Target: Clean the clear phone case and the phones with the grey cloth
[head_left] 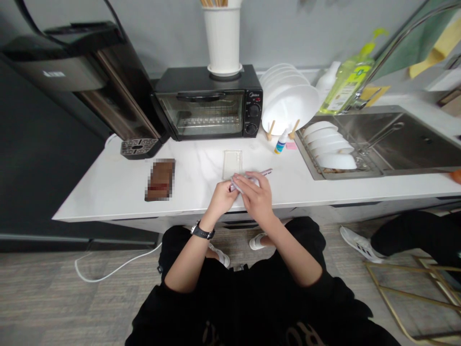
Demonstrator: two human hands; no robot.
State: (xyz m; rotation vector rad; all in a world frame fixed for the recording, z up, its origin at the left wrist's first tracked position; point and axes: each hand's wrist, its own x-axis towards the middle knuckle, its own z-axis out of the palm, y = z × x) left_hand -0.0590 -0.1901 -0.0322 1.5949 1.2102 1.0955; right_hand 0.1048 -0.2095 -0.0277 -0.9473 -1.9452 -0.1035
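Your left hand (219, 198) and right hand (256, 199) meet near the table's (194, 180) front edge, fingers (242, 188) closed around a pale, pink-tipped object (262, 173), perhaps a phone, though they hide most of it. A clear rectangular case (232, 164) lies just beyond them.

Hands (255, 199): 2. Wristwatch (202, 231): 1 (left wrist). Toaster oven (205, 103): 1. Steel sink (414, 139): 1. Green soap bottle (347, 81): 1. Small bottle (281, 142): 1. Clear rectangular plastic piece (232, 164): 1. Plates (326, 145) in wire rack (304, 149): 5 (counted by rims, overlapping). White sneakers (360, 245): 3.
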